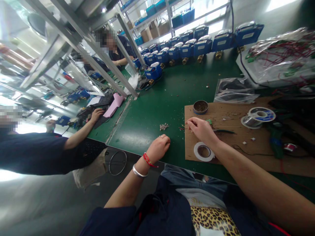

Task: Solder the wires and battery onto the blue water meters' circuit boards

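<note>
My left hand [159,149] rests on the green tabletop near its front edge, its fingers curled in; whatever they may hold is hidden. Just beyond it lies a small pile of tiny pale metallic parts [164,126]. At the left edge of the cardboard sheet [230,113], my right hand [200,129] has thumb and fingertips pinched together; anything between them is too small to name. Dark and reddish scraps [182,127] lie by those fingertips. Close to this hand are a round tin [200,107] of brown material, a white tape roll [203,151] and a green-handled tool [223,131].
A solder wire spool [259,117] stands on the cardboard. Clear plastic bags [235,90] and bundled red wires [283,50] lie at the back right. Blue meters with brass fittings [203,46] line the far side. A co-worker's arm [81,134] reaches over the table at left, beyond metal posts [126,36].
</note>
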Available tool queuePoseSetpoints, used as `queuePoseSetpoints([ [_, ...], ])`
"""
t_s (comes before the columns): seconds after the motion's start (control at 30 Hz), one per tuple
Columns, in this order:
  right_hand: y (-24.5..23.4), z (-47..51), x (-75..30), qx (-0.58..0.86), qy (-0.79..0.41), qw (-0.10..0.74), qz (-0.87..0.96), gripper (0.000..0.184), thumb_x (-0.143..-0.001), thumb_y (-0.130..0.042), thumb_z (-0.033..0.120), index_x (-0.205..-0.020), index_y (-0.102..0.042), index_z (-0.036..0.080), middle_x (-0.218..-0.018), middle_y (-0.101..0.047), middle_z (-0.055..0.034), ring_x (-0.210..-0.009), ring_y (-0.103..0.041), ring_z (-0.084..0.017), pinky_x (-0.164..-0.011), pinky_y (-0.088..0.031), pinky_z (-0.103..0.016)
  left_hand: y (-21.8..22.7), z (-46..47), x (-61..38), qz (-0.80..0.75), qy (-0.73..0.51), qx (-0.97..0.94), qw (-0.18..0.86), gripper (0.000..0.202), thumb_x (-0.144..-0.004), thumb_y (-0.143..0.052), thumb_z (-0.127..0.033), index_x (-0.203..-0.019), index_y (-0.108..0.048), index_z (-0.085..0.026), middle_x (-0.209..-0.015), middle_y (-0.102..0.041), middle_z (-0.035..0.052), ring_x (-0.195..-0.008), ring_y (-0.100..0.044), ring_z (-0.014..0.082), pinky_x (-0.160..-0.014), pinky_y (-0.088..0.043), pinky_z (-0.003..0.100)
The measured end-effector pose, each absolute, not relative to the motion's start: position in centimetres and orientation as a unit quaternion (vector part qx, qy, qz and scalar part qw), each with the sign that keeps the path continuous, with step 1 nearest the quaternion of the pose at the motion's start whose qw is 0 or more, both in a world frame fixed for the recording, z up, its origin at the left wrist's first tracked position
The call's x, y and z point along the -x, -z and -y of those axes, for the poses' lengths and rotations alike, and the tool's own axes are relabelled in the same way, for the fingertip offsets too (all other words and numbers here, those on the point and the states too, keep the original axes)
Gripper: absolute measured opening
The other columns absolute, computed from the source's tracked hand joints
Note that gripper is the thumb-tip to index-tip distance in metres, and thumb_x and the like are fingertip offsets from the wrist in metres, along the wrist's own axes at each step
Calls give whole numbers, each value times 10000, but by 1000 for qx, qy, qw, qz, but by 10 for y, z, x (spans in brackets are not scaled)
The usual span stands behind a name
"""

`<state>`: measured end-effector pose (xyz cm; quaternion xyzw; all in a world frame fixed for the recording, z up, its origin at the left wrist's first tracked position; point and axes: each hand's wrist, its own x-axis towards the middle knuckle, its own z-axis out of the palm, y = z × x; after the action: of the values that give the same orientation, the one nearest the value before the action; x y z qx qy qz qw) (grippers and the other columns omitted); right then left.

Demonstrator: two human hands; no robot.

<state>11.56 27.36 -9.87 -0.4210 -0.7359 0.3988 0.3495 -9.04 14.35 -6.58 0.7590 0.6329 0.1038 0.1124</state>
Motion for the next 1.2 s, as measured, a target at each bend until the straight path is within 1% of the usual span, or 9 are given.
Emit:
queuePoseSetpoints([
  [0.13, 99, -274, -117, 420, -390, 352, 740, 248, -899, -471, 320, -814, -664, 189, -699, -664, -10, -622, -567, -139, -650, -387, -261, 75, -165, 105, -677, -200, -708, 37, 102, -929, -474, -182, -978, -563, -186, -965, -589, 71, -864, -581, 189, -821, -495, 345],
  [0.3, 97, -273, -118, 412, -386, 357, 744, 248, -898, -468, 320, -807, -657, 187, -704, -667, -19, -660, -582, -151, -666, -389, -267, 85, -199, 122, -686, -250, -683, 14, 192, -823, -640, -162, -1008, -596, -180, -995, -584, 74, -869, -593, 196, -804, -519, 351],
  [0.47, 97, -272, -117, 406, -395, 356, 743, 262, -903, -455, 327, -779, -640, 189, -701, -658, -19, -623, -564, -141, -625, -383, -258, 39, -214, 119, -661, -357, -659, -37, 70, -899, -544, -168, -951, -587, -184, -975, -576, 52, -756, -572, 122, -714, -511, 268],
  [0.6, 97, -272, -117, 404, -398, 357, 742, 250, -906, -452, 314, -800, -639, 187, -707, -653, -19, -615, -555, -136, -618, -377, -254, 7, -217, 110, -600, -496, -610, -148, 79, -917, -537, -199, -990, -566, -212, -1067, -561, 57, -917, -578, 141, -780, -511, 279],
  [0.67, 96, -272, -117, 403, -397, 359, 742, 247, -905, -454, 307, -785, -634, 189, -698, -647, -15, -622, -555, -138, -627, -375, -256, 13, -217, 110, -605, -473, -618, -168, 64, -912, -530, -182, -964, -558, -206, -1063, -567, 70, -1004, -568, 171, -843, -512, 320],
  [0.83, 96, -272, -116, 404, -398, 363, 740, 246, -898, -459, 305, -754, -623, 192, -687, -645, -11, -663, -576, -147, -654, -382, -258, 44, -216, 137, -630, -204, -745, -76, 53, -860, -568, -163, -874, -614, -184, -1162, -596, 105, -1112, -564, 250, -994, -463, 455],
  [0.97, 96, -273, -115, 405, -400, 360, 739, 247, -893, -465, 318, -750, -622, 193, -695, -649, -15, -651, -570, -148, -642, -379, -260, 50, -221, 157, -657, -240, -710, -78, 131, -892, -515, -188, -970, -620, -184, -1155, -594, 102, -1118, -565, 239, -995, -461, 432],
  [1.07, 94, -272, -115, 402, -397, 360, 742, 242, -892, -464, 313, -755, -622, 191, -701, -651, -21, -669, -576, -155, -659, -384, -267, 66, -232, 161, -667, -210, -713, -49, 197, -818, -597, -163, -1012, -629, -179, -1170, -590, 112, -1122, -565, 259, -1000, -462, 445],
  [1.2, 94, -272, -117, 398, -392, 360, 747, 235, -895, -459, 295, -757, -620, 193, -712, -655, -20, -687, -586, -157, -682, -391, -269, 92, -246, 164, -676, -201, -708, -36, 156, -786, -578, -103, -902, -646, -181, -1008, -631, 97, -985, -613, 246, -915, -514, 428],
])
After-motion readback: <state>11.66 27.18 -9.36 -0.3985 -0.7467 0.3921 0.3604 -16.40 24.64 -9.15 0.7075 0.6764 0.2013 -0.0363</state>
